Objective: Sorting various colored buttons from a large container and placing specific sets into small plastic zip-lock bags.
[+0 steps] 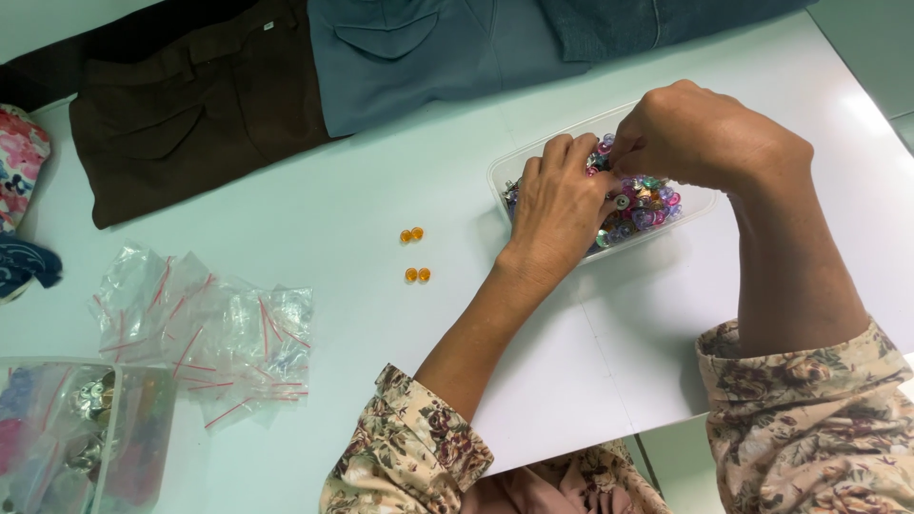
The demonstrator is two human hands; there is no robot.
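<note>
A clear plastic tub, rectangular and shallow, sat on the white bench right of centre, filled with small mixed beads in pink, purple, teal and silver. At the lower left corner stood a second clear container with coloured bits inside, cut off by the frame edge. Just above it lay a loose heap of small clear bags with red seal strips. Two pairs of orange beads lay on bare bench between the bags and the tub, well apart from both. Along the far edge lay folded trousers, one brown and one grey-blue; a floral cloth showed at the left edge. Open room lay in the middle of the bench and in front of the tub. The left hand rested palm down over the tub's near left part, fingers together and curled into the beads. The right hand arched over the tub's far side, wrist raised, fingers pinched together near the left fingertips; what they gripped could not be made out. Both forearms came out of floral sleeves.
</note>
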